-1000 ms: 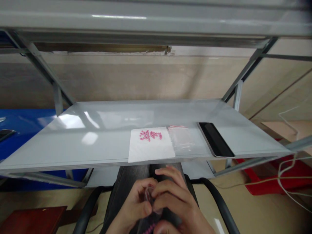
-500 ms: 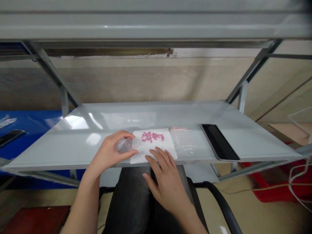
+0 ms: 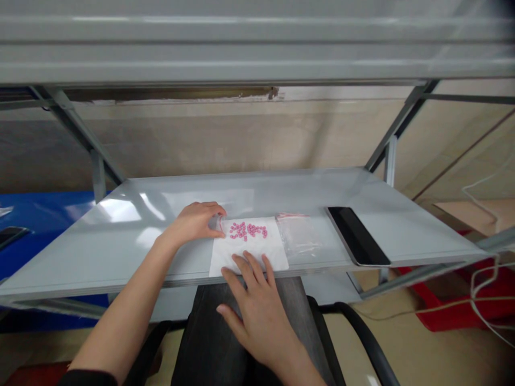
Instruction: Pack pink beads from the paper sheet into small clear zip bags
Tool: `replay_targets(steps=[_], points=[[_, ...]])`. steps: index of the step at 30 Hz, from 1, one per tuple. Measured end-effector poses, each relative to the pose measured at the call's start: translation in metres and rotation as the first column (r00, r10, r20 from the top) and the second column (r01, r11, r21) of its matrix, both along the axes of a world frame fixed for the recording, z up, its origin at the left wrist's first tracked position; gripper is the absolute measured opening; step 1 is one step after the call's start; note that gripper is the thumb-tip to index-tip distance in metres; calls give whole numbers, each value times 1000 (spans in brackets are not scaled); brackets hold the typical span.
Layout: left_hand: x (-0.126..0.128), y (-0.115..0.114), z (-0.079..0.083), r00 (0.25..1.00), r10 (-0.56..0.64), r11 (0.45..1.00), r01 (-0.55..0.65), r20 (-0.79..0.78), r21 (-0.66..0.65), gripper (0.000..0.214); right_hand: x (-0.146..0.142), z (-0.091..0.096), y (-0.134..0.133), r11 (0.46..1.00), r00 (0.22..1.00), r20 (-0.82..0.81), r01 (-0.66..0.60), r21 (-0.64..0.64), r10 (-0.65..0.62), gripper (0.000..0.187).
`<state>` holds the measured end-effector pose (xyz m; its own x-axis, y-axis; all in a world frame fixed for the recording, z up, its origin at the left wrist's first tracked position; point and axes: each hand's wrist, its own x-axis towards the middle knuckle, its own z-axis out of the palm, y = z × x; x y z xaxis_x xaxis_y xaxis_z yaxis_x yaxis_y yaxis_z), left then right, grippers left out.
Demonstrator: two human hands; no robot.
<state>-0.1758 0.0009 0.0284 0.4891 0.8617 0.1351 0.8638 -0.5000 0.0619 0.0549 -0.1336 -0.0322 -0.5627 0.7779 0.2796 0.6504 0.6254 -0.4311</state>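
My left hand is curled round a clear plastic zip bag, thumb and fingers at its red-edged mouth. Most of that bag is hidden behind the hand. The bag's mouth is at the left edge of a white paper sheet, where many small pink beads lie in a loose cluster. My right hand is spread open with nothing in it, its fingertips over the near edge of the sheet. More clear zip bags with red edges lie just right of the paper.
A dark-screened tablet or phone lies on the right of the grey table. Overhead runs a grey shelf on metal struts. A blue surface is at the left, and a red stool-like object with white cables stands at lower right.
My left hand has moved up to the upper left corner of the sheet with the bag. My right hand has shifted slightly left and down. The view has also tilted slightly.
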Motion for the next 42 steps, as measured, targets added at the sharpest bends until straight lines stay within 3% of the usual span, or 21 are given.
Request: replay_targets(steps=[9,16,25,36,42], points=[[12,0,11,995,-16,1000,14,-97,-15,40,-1,-5,1,1000,1000,2,2,10,-2,57],[14,0,10,993,-26,1000,27,-119,3,40,0,-5,0,1000,1000,-7,2,4,-2,54],[9,4,6,991,-51,998,56,-122,34,44,0,-5,0,1000,1000,1,4,10,-4,57],[18,2,14,991,-59,996,67,-123,63,38,-1,-4,0,1000,1000,12,9,2,-9,53],[9,-7,17,998,-2,993,9,-56,116,35,-1,-5,0,1000,999,-36,0,21,0,51]])
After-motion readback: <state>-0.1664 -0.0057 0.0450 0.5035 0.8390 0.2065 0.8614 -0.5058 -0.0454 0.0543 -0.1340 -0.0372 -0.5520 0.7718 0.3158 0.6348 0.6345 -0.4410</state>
